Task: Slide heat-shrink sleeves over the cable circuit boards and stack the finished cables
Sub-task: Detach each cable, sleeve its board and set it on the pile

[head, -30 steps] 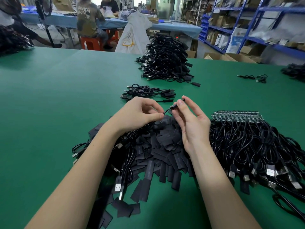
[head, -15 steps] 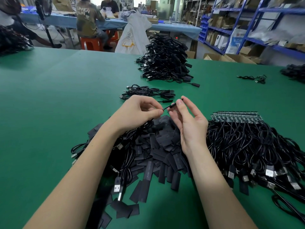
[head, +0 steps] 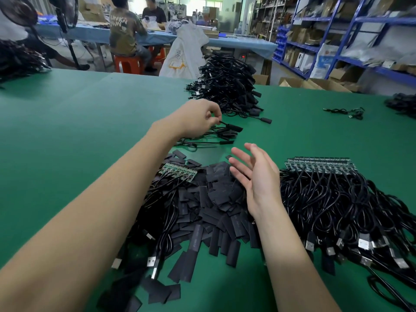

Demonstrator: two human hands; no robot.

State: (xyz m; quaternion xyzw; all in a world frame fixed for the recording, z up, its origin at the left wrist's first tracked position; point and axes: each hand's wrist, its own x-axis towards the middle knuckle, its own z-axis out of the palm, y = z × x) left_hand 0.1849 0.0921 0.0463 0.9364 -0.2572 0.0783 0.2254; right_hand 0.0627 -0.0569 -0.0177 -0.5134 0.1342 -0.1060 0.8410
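Observation:
My left hand (head: pixel 198 119) is stretched forward and pinches the thin wire of a sleeved cable (head: pixel 234 127) just above the small stack of finished cables (head: pixel 216 137). My right hand (head: pixel 256 176) hovers with fingers spread, holding nothing, over the heap of flat black heat-shrink sleeves (head: pixel 216 199). Bare green circuit boards (head: pixel 179 172) of unsleeved cables peek out left of the heap. A second bundle of cables with a row of bare boards (head: pixel 322 165) lies to the right.
A tall pile of finished cables (head: pixel 227 84) stands at the far middle of the green table (head: pixel 67 143). A loose cable (head: pixel 344 112) lies far right. People sit at a blue table behind; blue shelving fills the right.
My left hand has carried the sleeved cable forward from the heap to the small stack. My right hand has let go of it and opened over the sleeves.

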